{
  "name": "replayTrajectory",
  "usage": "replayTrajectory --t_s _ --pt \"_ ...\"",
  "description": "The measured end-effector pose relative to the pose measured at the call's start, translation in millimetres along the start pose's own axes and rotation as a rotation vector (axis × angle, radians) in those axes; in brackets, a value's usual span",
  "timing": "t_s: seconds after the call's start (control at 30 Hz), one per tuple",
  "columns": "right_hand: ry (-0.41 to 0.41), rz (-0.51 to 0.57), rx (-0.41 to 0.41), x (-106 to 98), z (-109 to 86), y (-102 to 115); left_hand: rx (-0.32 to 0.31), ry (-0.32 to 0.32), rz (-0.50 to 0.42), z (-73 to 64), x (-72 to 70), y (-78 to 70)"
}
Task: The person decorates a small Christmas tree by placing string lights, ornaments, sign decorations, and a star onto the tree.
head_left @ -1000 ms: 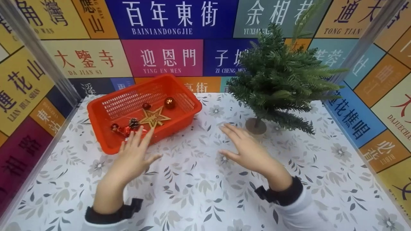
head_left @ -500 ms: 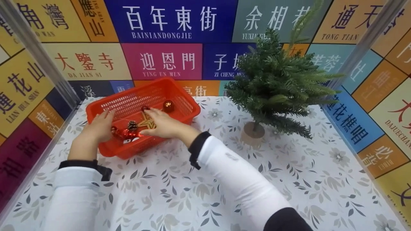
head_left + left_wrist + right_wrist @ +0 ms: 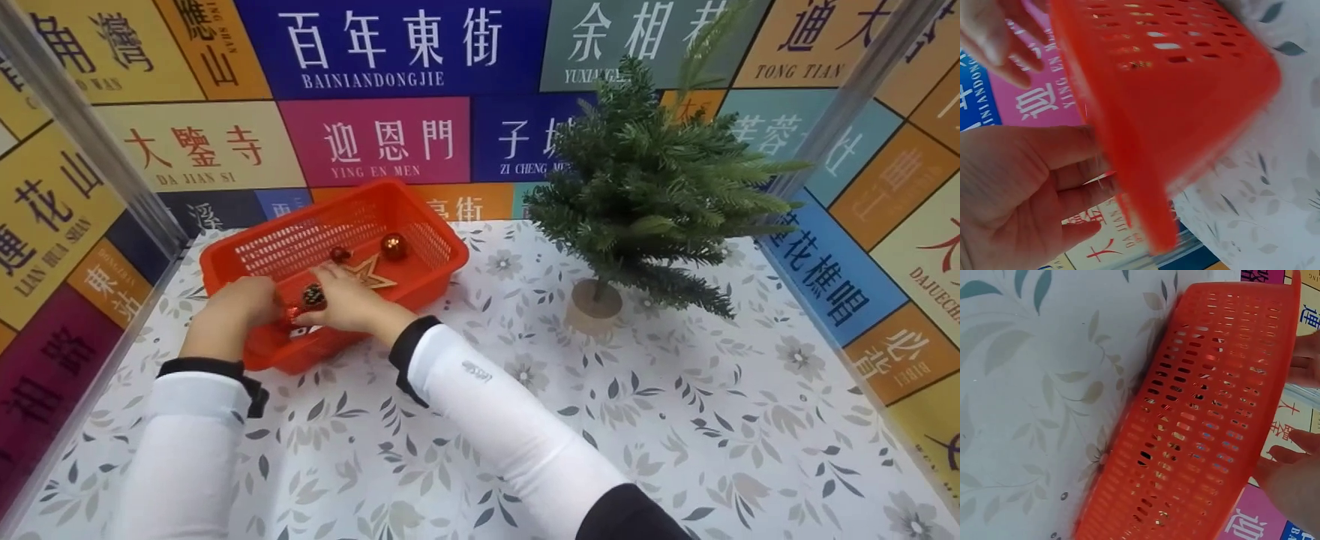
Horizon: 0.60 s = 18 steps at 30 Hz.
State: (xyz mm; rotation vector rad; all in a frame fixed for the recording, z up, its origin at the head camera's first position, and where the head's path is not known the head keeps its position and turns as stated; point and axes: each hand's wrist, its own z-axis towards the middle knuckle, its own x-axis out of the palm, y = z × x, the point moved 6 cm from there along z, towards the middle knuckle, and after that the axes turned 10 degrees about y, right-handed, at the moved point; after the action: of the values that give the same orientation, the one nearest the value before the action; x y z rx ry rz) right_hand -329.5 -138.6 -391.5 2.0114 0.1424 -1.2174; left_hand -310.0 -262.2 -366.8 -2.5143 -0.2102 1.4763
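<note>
A red plastic basket (image 3: 420, 281) holds Christmas ornaments. My left hand (image 3: 236, 311) reaches over its left end with the fingers down inside; in the left wrist view its thumb and fingers are at the rim, and I cannot tell whether they hold anything. My right hand (image 3: 349, 300) is over the basket's front side, thumb and fingers apart around a small pine cone (image 3: 312, 295). Red shiny ornaments (image 3: 291, 313) lie between the two hands. A gold star (image 3: 371, 274), partly behind the right hand, lies near a shiny bauble (image 3: 394, 245) and a smaller red bauble (image 3: 340, 255).
A small artificial Christmas tree (image 3: 652, 180) stands at the right on a round wooden base (image 3: 594, 306). The table has a leaf-patterned white cover (image 3: 480, 427). Colourful sign-printed panels (image 3: 390, 142) enclose its back and sides.
Both hands have moved from above the table to the basket. The right hand has crossed leftward over the ornaments, and the left hand has dipped its fingers inside the left end.
</note>
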Motion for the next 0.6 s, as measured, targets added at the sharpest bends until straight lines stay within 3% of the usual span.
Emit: replayTrajectory --t_s 0.2,0.37,0.43,0.6 --pt "-0.016 0.136 -0.078 -3.1 -0.9 -5.0 0.139 -0.047 0.013 -11.6 -14.5 -31.4" --pt "-0.071 0.248 -0.206 -9.4 -5.2 -4.6 0.192 -0.081 -0.004 -21.4 -22.6 -56.5" --pt "-0.097 0.327 -0.238 -11.9 -6.6 -7.2 0.199 -0.09 -0.016 -23.4 -25.2 -60.5" --pt "-0.145 0.544 -0.233 -17.5 -7.8 -23.1 0.231 -0.135 -0.06 -20.4 -28.3 -57.5"
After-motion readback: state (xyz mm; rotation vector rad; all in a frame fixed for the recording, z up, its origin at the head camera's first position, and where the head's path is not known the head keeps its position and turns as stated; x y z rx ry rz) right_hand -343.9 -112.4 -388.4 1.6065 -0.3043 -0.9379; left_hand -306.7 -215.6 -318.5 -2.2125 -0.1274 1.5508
